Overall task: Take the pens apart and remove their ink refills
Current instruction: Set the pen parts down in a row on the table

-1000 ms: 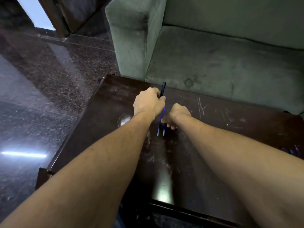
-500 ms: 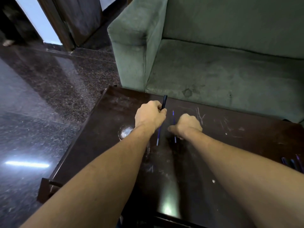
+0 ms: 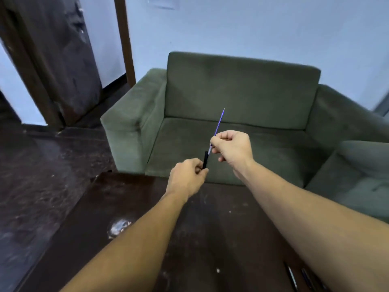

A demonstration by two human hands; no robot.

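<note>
Before a green sofa (image 3: 242,91), above the dark tabletop (image 3: 126,197), a black pen barrel (image 3: 205,161) is gripped by the left hand (image 3: 185,180) and its blue refill (image 3: 219,123), nearly drawn clear, is pinched by the right hand (image 3: 233,148), while further pens (image 3: 292,278) are seemingly yet to be dismantled.

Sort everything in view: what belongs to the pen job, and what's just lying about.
Job: left hand gripping black pen barrel; right hand pinching blue refill; spare pens on the table.
Lying about: green sofa, cushion, door.
</note>
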